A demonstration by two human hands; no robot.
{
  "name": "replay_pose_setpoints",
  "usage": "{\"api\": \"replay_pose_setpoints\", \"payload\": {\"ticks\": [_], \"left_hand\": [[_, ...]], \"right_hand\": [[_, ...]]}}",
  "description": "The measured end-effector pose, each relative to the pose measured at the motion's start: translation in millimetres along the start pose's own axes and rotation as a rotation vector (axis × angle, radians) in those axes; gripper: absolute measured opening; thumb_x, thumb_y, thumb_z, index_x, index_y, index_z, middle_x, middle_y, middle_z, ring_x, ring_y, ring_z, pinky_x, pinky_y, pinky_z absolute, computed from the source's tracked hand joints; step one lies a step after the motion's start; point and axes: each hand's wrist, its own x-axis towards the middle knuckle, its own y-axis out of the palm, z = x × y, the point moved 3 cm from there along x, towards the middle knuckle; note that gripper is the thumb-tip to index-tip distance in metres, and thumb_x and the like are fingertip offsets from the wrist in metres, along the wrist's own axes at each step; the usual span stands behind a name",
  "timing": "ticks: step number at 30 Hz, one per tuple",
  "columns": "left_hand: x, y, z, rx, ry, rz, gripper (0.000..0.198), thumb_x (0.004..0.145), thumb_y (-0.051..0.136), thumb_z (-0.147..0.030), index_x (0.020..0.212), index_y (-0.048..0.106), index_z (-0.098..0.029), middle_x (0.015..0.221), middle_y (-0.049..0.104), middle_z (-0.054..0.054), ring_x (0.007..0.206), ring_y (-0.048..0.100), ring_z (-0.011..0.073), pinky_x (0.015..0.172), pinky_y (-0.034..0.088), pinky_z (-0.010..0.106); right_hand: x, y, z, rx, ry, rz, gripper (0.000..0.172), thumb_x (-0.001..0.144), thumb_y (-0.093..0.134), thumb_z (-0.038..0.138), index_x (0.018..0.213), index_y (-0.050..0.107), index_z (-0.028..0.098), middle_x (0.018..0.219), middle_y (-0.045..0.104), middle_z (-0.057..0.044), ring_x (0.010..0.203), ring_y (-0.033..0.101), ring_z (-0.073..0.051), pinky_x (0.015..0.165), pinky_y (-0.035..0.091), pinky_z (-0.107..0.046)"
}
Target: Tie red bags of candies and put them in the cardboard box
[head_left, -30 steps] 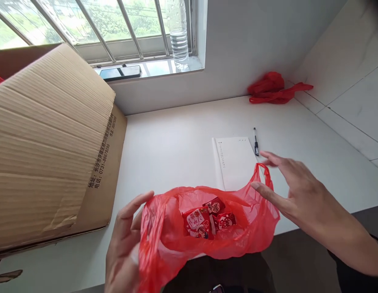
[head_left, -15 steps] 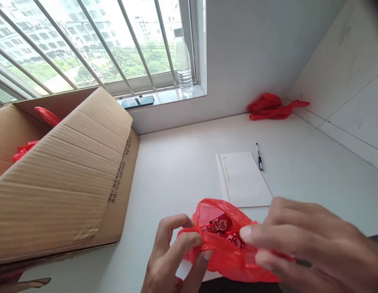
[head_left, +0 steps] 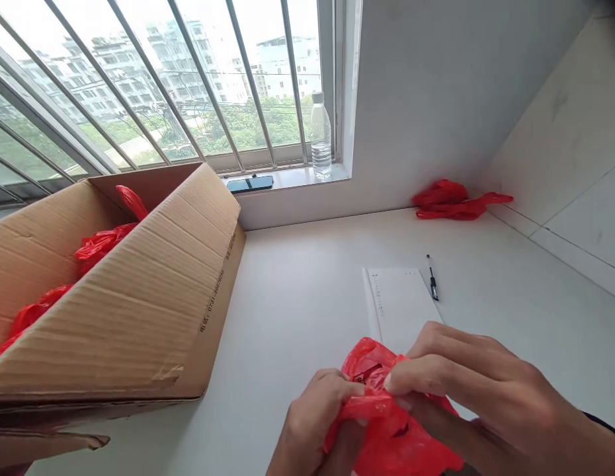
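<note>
Pinching the red bag [head_left: 394, 449], both hands [head_left: 315, 416] [head_left: 479, 390] partly hide it.

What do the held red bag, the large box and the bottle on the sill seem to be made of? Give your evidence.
Held red bag: likely thin, glossy plastic film, from its sharp creases and shiny highlights.
Large box: matt brown corrugated cardboard, judging by its parallel ridges.
Bottle: probably clear, shiny plastic, from its see-through, ringed body; glass cannot be ruled out.
</note>
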Motion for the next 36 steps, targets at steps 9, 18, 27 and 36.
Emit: {"api": "replay_pose_setpoints", "payload": {"ticks": [9,18,27,36], "left_hand": [[22.5,-11.1,-15.0,-0.371,-0.304,-0.284,0.036,0.089,0.071,-0.054,0.075,0.065,-0.021,0.061,0.052,-0.002,0.056,0.041,0.0119,0.052,0.038,0.02],[14.2,-8.6,-5.1,-0.42,-0.321,-0.242,0.036,0.09,0.07,-0.057,0.103,0.073,-0.024,0.085,0.069,0.003,0.07,0.056,0.0153,0.063,0.047,0.023],[11.6,2.8,-24.4,-0.253,-0.19,-0.053,0.033,0.089,0.069,-0.056,0.088,0.073,-0.023,0.084,0.066,0.005,0.07,0.055,0.0176,0.065,0.049,0.027],[15.9,-5.8,-14.3,-0.26,-0.33,-0.167,0.034,0.097,0.059,-0.056,0.099,0.067,-0.023,0.059,0.047,-0.004,0.058,0.047,0.0134,0.061,0.044,0.025]], "right_hand": [[1.2,-16.4,8.7,-0.01,0.01,-0.139,0.027,0.094,0.061,0.006,0.116,0.062,0.023,0.085,0.068,0.002,0.073,0.063,-0.011,0.067,0.055,-0.022],[18.8,10.7,7.5,-0.146,-0.112,0.168,0.025,0.099,0.046,0.005,0.112,0.064,0.016,0.068,0.058,0.003,0.059,0.044,-0.014,0.054,0.039,-0.028],[20.3,1.6,5.8,-0.029,0.025,-0.007,0.013,0.101,0.052,0.008,0.098,0.058,0.019,0.081,0.065,0.004,0.067,0.048,-0.009,0.064,0.042,-0.024],[14.7,-5.4,21.5,-0.106,0.005,-0.022,0.025,0.098,0.055,0.012,0.119,0.054,0.026,0.075,0.064,0.005,0.059,0.054,-0.01,0.062,0.051,-0.024]]}}
